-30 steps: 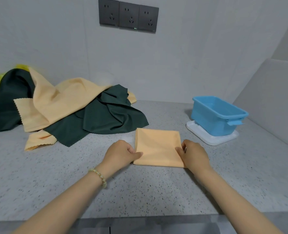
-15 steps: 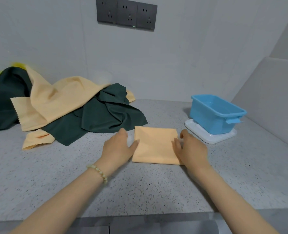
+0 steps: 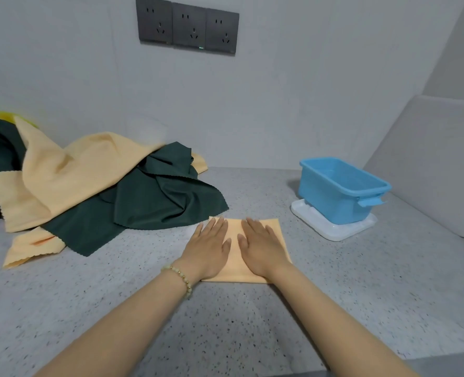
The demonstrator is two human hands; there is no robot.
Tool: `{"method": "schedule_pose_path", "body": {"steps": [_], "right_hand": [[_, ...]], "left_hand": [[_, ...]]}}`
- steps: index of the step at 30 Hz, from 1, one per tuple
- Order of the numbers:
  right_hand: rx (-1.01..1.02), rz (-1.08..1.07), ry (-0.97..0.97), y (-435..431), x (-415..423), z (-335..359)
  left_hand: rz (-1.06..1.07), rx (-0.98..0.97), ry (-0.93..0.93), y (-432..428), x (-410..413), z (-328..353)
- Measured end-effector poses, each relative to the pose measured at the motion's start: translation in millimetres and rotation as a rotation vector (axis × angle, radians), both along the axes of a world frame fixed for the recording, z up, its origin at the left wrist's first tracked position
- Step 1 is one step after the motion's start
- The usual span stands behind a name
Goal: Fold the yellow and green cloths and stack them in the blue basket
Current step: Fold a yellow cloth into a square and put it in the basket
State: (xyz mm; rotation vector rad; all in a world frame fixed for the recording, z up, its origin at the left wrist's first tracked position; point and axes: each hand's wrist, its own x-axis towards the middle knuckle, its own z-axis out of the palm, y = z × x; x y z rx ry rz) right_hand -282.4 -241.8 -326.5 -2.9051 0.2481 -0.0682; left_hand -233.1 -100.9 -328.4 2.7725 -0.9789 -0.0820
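Note:
A folded yellow cloth point(image 3: 234, 268) lies flat on the speckled counter in front of me. My left hand point(image 3: 207, 247) presses its left half with straight fingers. My right hand point(image 3: 263, 248) lies flat on its right half, beside the left hand. The blue basket point(image 3: 342, 193) stands at the right on a white tray point(image 3: 331, 231), and I see nothing inside it. A heap of unfolded cloths sits at the left: yellow ones point(image 3: 70, 172) draped over dark green ones point(image 3: 154, 202).
The counter point(image 3: 361, 289) meets a grey wall with three dark sockets point(image 3: 187, 25). A pale slanted panel point(image 3: 429, 164) rises at the right behind the basket. The counter's front edge runs along the bottom of the view.
Both hands have moved from the cloth's side edges onto its top and now lie flat on it. The view has shifted slightly.

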Motion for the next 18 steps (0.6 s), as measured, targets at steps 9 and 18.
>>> {"method": "schedule_pose_path", "body": {"steps": [9, 18], "right_hand": [[-0.013, 0.003, 0.054, -33.5, -23.9, 1.2], [0.030, 0.216, -0.020, -44.2, -83.3, 2.4]], "left_hand": [[0.002, 0.049, 0.037, 3.5, -11.2, 1.4], [-0.101, 0.095, 0.083, 33.3, -37.9, 2.9]]}}
